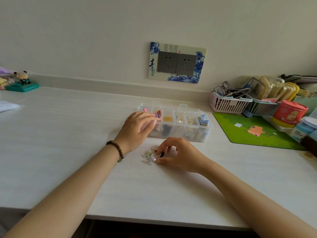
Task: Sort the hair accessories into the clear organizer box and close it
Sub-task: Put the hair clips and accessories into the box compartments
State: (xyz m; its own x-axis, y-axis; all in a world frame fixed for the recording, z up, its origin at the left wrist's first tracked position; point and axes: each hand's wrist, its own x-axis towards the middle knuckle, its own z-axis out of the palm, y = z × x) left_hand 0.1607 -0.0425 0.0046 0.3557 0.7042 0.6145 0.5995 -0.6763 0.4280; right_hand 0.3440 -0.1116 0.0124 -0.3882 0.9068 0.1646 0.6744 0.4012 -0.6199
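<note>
Your right hand pinches a small dark piece; the clear plastic organizer box lies just beyond it, far side; your left hand, fingers relaxed, touches its left end.

White desk against cream wall; double socket.

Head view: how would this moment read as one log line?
left hand rests on clear organizer box | right hand pinches small dark accessory beside clear clip pile | lid open

White table bears organizer box, clear clips, green mat, pink basket
</note>
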